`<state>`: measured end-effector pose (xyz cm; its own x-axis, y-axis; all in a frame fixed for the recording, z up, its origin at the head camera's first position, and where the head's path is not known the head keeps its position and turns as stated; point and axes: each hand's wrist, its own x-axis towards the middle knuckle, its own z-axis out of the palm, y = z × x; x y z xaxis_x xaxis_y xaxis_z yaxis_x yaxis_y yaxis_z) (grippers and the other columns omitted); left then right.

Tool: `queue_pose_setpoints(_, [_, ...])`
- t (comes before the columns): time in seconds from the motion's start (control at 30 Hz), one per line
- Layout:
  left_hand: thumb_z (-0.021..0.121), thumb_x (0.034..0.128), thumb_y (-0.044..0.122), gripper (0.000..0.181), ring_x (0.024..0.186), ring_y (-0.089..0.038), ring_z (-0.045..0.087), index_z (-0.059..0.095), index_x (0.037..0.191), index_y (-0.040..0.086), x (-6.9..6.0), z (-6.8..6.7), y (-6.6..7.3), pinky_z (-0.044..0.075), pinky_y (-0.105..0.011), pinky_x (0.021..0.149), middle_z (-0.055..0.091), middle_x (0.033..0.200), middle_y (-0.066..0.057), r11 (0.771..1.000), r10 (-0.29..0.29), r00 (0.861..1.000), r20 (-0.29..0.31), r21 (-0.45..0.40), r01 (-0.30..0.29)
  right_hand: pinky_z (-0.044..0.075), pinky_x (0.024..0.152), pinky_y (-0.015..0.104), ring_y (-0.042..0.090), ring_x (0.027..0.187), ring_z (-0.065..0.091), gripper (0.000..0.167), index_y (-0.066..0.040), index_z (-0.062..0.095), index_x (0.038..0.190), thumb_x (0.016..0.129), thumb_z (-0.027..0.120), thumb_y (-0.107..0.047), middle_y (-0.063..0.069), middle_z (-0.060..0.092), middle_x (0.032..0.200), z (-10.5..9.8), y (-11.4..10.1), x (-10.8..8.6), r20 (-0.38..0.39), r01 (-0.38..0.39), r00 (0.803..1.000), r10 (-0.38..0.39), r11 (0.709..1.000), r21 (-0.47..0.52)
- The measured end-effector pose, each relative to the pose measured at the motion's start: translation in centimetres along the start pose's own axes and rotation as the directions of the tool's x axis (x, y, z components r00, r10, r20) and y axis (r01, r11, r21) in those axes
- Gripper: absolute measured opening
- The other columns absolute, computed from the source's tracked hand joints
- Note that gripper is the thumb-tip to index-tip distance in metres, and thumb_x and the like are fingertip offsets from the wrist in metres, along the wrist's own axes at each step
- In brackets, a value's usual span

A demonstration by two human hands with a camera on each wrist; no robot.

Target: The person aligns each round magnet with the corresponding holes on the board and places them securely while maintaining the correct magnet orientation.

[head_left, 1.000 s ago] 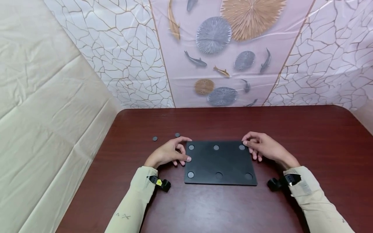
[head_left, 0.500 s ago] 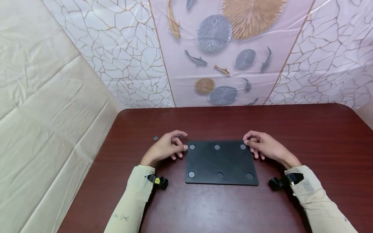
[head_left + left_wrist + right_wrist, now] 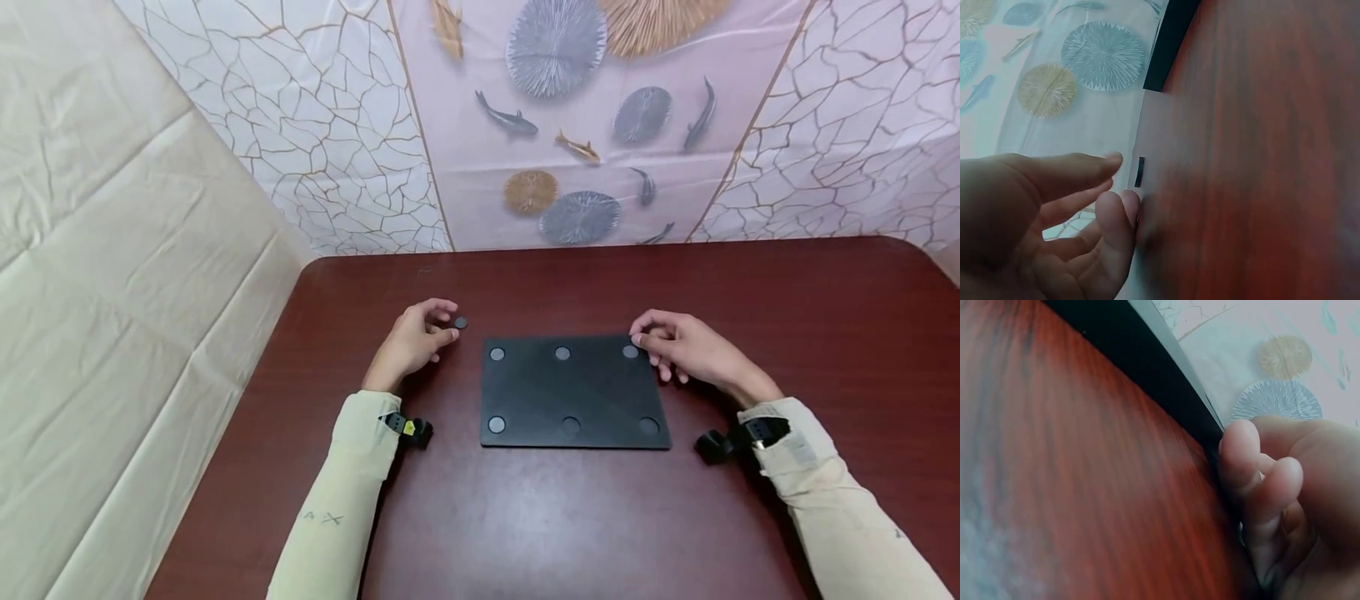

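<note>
A black rectangular board lies flat on the table, with round spots along its far and near edges. Grey discs show in the three far spots and the near left one; the near middle spot and near right spot look dark. My right hand holds the board's far right corner between thumb and fingers. Beyond the board's left side, my left hand hovers with thumb and index finger apart, holding nothing. A small dark disc lies just past its fingertips; the left wrist view shows this disc edge-on.
The dark red wooden table extends around the board. A patterned cloth hangs along the table's far edge, and a cream cloth along the left. Both wrists carry black strapped cameras.
My left hand has left the board's left edge and moved away toward the loose discs, now covering one of them. The right hand stays at the corner. The head view has tilted slightly down.
</note>
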<state>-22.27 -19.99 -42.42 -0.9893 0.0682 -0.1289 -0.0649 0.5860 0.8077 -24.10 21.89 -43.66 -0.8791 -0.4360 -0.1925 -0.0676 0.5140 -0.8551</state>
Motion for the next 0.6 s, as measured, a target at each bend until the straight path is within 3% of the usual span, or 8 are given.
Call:
queue_pose_setpoints(0.1, [0.070,0.1028,0.009,0.039,0.080,-0.022,0.065,0.064,0.141,0.012,0.7,-0.1,1.0,0.058,-0.030,0.066,0.062,0.131,-0.012,0.999,-0.026,0.999,0.023,0.044,0.025,0.047,0.042,0.031,0.018,0.055,0.060,0.020,-0.002,0.060,0.122,0.110,0.060,-0.018,0.011,0.057,0.076,-0.7,-0.4,0.0,0.009,-0.006,1.000,0.006,1.000,-0.001])
queue_pose_setpoints(0.23, [0.068,0.1037,0.008,0.037,0.074,-0.020,0.063,0.066,0.141,0.011,1.1,0.3,1.3,0.056,-0.029,0.066,0.063,0.132,-0.012,0.995,-0.055,0.997,0.056,0.090,0.050,0.047,0.041,0.032,0.018,0.055,0.059,0.019,-0.002,0.060,0.122,0.110,0.059,-0.016,0.011,0.057,0.076,-0.5,0.3,-0.3,0.005,-0.004,1.000,0.004,1.000,-0.004])
queue_pose_setpoints(0.43, [0.068,0.1037,0.008,0.032,0.073,-0.021,0.062,0.071,0.135,0.014,1.2,0.1,1.7,0.055,-0.029,0.066,0.065,0.130,-0.011,0.984,-0.071,0.997,0.041,0.167,0.063,0.048,0.042,0.032,0.018,0.055,0.059,0.016,-0.004,0.062,0.120,0.110,0.059,-0.016,0.010,0.057,0.075,-0.2,0.1,-0.1,-0.013,0.011,1.000,-0.011,1.000,-0.020])
queue_pose_setpoints(0.6, [0.070,0.1034,0.013,0.028,0.101,-0.028,0.064,0.074,0.130,0.019,1.3,0.8,1.6,0.055,-0.043,0.088,0.065,0.127,-0.009,0.963,-0.042,0.999,-0.014,0.266,0.044,0.048,0.042,0.032,0.019,0.055,0.059,0.017,-0.003,0.062,0.120,0.110,0.059,-0.016,0.010,0.058,0.076,-0.3,-0.1,-0.2,-0.021,0.003,1.000,-0.004,1.000,-0.025])
